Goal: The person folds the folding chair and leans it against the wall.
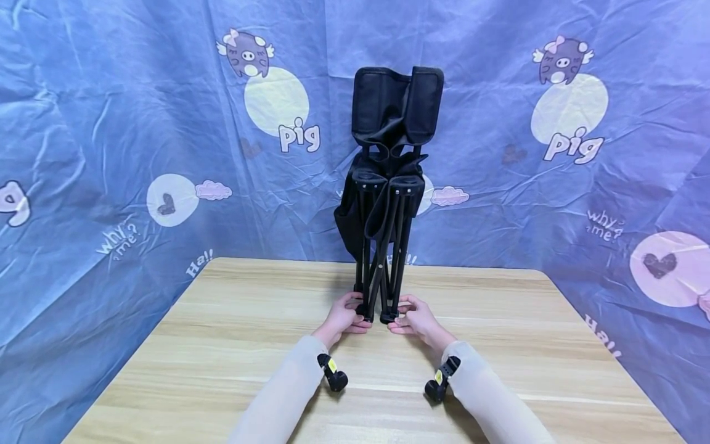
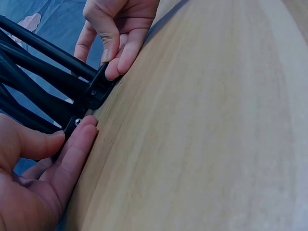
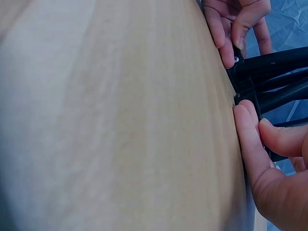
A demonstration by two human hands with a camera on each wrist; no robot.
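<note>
A folded black camping chair (image 1: pixel 406 185) stands upright near the far edge of the table, its fabric bunched at the top and its thin legs drawn together below. At the base my left hand (image 1: pixel 341 317) pinches the left front foot between thumb and fingers. My right hand (image 1: pixel 420 320) pinches the right front foot in the same way. Close up in the left wrist view, the left thumb presses the black foot piece (image 2: pixel 72 126) and the fingers lie under its edge. The right wrist view shows the right thumb and fingers about the other foot piece (image 3: pixel 248 91).
The wood-grain table (image 1: pixel 233 364) has rounded far corners. A blue printed cloth (image 1: pixel 166 111) hangs behind it and along both sides, close behind the chair. Each wrist carries a small black camera (image 1: pixel 334 376) on a strap.
</note>
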